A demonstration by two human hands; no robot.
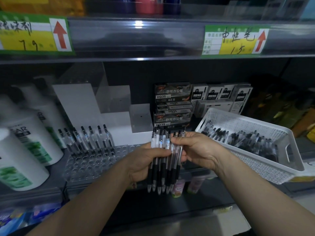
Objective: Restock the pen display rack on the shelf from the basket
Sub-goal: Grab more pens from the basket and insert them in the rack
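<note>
Your left hand (143,161) grips clear, black-gripped pens (154,172); your right hand (194,147) pinches them too. More lie in the white basket (238,121), several stand in the rack (85,166).

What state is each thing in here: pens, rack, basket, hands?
Pen bundle: held tips down.
Left hand: grips the bundle.
Right hand: pinches the bundle's upper part.
Rack: few pens standing at back, most holes empty.
Basket: holds many loose pens.
</note>
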